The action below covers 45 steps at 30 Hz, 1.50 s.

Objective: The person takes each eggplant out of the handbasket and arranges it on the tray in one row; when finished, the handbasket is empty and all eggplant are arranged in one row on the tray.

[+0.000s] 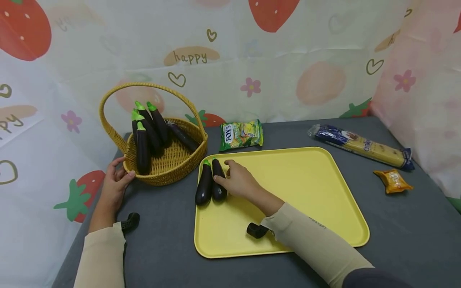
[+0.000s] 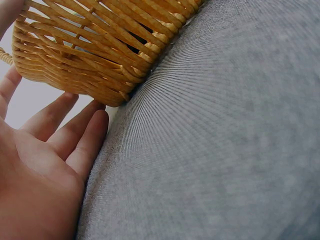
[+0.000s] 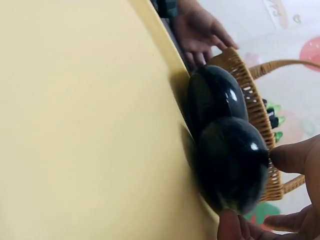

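On the yellow tray's (image 1: 288,224) left side lie two dark purple eggplants, a left eggplant (image 1: 204,186) and a right eggplant (image 1: 219,193), side by side with green stem ends pointing away. My right hand (image 1: 242,181) holds the right eggplant between thumb and fingers; some fingertips are hidden in the head view. My left hand (image 1: 116,185) touches the near left end of a wicker basket (image 1: 173,176), its thumb near the rim and its fairly straight fingers (image 2: 90,140) against the woven outer wall. Several eggplants (image 1: 143,150) stand or lean inside the basket.
Behind the tray lies a green FOX'S candy bag (image 1: 241,135). A long pack of noodles or pasta (image 1: 360,145) and a small orange snack packet (image 1: 393,181) lie at the right. The basket's tall handle (image 1: 151,85) arches above it. A printed cloth backs the grey table.
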Available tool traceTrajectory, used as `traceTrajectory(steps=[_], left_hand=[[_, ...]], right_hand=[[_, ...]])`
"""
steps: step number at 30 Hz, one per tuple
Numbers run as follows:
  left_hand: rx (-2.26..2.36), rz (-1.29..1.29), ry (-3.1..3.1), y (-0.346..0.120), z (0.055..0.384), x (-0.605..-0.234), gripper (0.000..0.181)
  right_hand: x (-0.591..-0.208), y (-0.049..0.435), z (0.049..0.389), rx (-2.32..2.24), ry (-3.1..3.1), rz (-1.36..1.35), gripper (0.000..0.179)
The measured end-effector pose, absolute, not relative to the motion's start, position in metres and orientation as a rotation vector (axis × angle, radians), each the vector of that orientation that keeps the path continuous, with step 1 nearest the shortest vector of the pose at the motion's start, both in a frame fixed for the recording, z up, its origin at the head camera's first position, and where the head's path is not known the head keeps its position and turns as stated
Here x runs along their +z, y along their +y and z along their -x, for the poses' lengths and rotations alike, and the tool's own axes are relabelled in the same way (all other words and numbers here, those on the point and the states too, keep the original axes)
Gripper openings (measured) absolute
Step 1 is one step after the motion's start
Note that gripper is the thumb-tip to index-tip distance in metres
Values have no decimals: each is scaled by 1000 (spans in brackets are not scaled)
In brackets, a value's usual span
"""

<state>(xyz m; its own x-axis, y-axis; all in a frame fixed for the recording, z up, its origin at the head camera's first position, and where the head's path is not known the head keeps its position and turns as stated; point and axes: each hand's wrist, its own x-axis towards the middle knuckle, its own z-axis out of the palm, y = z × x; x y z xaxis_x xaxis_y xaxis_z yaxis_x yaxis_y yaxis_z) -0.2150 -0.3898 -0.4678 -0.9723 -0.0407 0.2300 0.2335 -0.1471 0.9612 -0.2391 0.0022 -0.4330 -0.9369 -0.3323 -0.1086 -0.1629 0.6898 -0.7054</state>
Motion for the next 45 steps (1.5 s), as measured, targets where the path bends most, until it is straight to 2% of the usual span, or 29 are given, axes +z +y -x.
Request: traceTrajectory(steps=[6, 13, 20, 27, 33, 36, 40, 45], left_hand=[[-2218, 206, -1928, -389, 215, -466, 52], [-2241, 223, -1882, -395, 215, -472, 51], [-2232, 156, -1916, -399, 216, -471, 52], [-2199, 152, -1968, -394, 221, -462, 53], [-2229, 196, -1927, -393, 216, -465, 53], [-2229, 186, -1919, -392, 215, -465, 51], [-2242, 171, -1930, -391, 215, -465, 50], [-2249, 171, -1937, -391, 216, -466, 49]], right_hand=[[-400, -17, 258, -1035, 2750, 575, 67], [-379, -89, 290, -1170, 2672, 805, 65], [-378, -161, 307, -1275, 2518, 656, 60], [-387, -208, 313, -1291, 2428, 445, 58], [-397, -229, 308, -1261, 2401, 374, 50], [-398, -234, 304, -1237, 2415, 368, 54], [-398, -232, 302, -1217, 2397, 396, 63], [-394, -220, 302, -1281, 2345, 482, 57]])
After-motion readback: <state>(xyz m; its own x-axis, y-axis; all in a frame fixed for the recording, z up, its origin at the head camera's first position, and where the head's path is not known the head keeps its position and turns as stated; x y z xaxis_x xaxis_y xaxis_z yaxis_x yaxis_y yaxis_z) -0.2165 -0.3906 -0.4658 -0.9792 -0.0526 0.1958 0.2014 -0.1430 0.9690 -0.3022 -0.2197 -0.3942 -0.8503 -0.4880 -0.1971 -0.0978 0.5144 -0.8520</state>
